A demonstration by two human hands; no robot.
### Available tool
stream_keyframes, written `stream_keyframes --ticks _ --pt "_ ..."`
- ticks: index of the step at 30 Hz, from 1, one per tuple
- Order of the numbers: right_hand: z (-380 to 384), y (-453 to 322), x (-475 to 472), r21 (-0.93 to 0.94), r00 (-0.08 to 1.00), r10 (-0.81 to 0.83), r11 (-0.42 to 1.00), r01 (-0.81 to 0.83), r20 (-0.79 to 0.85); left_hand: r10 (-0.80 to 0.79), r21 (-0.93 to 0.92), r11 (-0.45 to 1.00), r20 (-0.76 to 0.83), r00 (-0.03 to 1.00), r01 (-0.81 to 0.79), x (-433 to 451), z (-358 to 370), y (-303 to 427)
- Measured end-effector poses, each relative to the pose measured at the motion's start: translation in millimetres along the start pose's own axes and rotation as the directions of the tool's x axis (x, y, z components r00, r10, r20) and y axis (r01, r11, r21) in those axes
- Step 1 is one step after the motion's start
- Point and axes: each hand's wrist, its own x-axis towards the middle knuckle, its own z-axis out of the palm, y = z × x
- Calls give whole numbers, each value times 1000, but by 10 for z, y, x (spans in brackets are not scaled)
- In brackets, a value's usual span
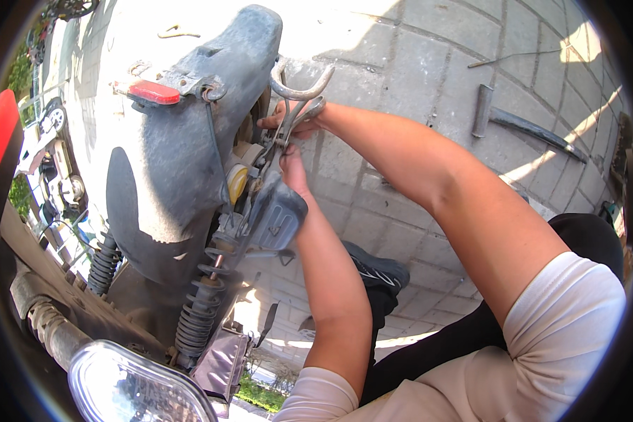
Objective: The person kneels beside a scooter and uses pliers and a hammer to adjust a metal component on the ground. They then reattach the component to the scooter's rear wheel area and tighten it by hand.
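Observation:
Both of my hands are at the wheel side of a motorbike, below its worn grey mudguard [184, 126]. My right hand [300, 124] reaches in behind a curved metal bar [300, 92] that hides part of it, its fingertips by the wheel hub area. Just under it, my left hand [293, 164] is at the metal linkage [280, 140], its fingers mostly hidden. Whether either hand grips a part cannot be made out. Beside my left wrist are a dark plastic footrest-like piece [279, 219] and a round yellow part [237, 183].
A coil-spring shock absorber [198, 311] stands near the clear lamp lens [137, 385]. The mudguard carries a red reflector [155, 92]. On the paving [416, 63] lie a hammer [533, 129] and a thin rod [527, 55]. My dark shoe [377, 266] is close to my left forearm.

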Motion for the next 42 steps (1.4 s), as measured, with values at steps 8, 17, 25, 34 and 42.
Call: stream_keyframes --ticks 8,17,25,34,42 --pt "7 -61 1 255 987 149 953 -161 67 -103 93 992 236 966 84 11 -77 1" --pt "35 -69 -6 240 987 153 958 -158 42 -40 50 998 77 996 36 -14 53 -40" --pt "27 -119 -60 200 981 164 963 -182 104 -58 -45 997 121 991 64 -60 -58 -70" --pt "39 -116 -25 210 993 113 971 -114 18 -19 2 1000 39 999 19 -36 25 -42" --pt "58 -31 13 164 995 94 983 -87 -35 -3 -3 1000 0 1000 3 -32 33 -24"
